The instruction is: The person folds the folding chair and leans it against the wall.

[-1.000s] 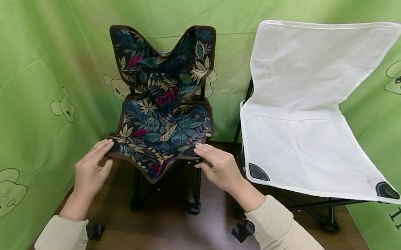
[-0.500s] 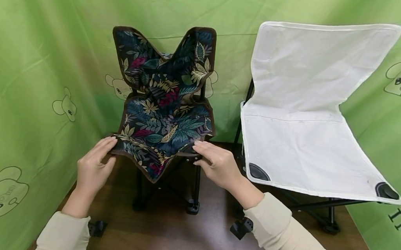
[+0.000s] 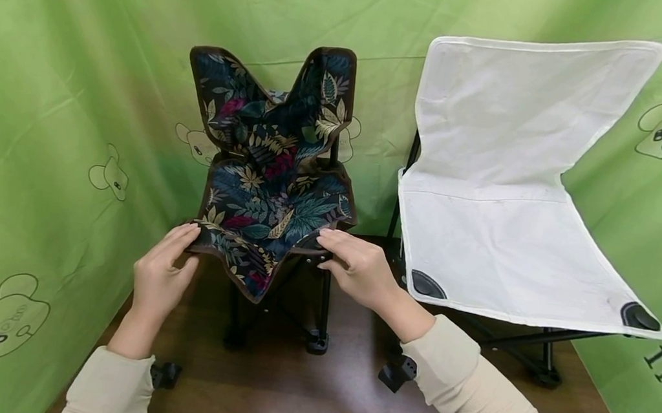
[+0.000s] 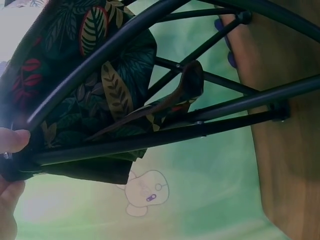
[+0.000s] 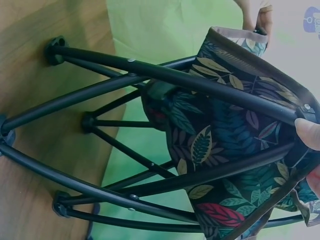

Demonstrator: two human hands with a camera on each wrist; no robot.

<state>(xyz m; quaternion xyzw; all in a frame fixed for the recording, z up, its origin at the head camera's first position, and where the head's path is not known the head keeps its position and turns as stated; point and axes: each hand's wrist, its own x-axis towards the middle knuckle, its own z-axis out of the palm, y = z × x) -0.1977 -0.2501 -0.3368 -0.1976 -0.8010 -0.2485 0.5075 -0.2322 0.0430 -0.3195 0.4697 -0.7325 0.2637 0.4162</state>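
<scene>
A folding camp chair (image 3: 250, 194) with dark leaf-print fabric stands partly folded in the head view. Its backrest dips in a V and its seat front sags between the corners. My left hand (image 3: 162, 277) pinches the front left seat corner, thumb below and fingers on top. At the front right corner, my right hand (image 3: 361, 270) has the same kind of grip. Black crossed tubes (image 4: 200, 127) run under the fabric in the left wrist view, by the left thumb (image 4: 15, 140). In the right wrist view the right thumb (image 5: 306, 132) presses by a tube end.
A larger white folding chair (image 3: 485, 244), spread wide, stands close on the right, with black corner patches on its seat. Green printed cloth (image 3: 85, 70) hangs behind and at both sides. The floor (image 3: 269, 396) is brown wood.
My left hand has shifted right with its seat corner, and my right hand slightly left. The leaf-print chair is a little narrower, its left side drawn inward. The white chair stays put.
</scene>
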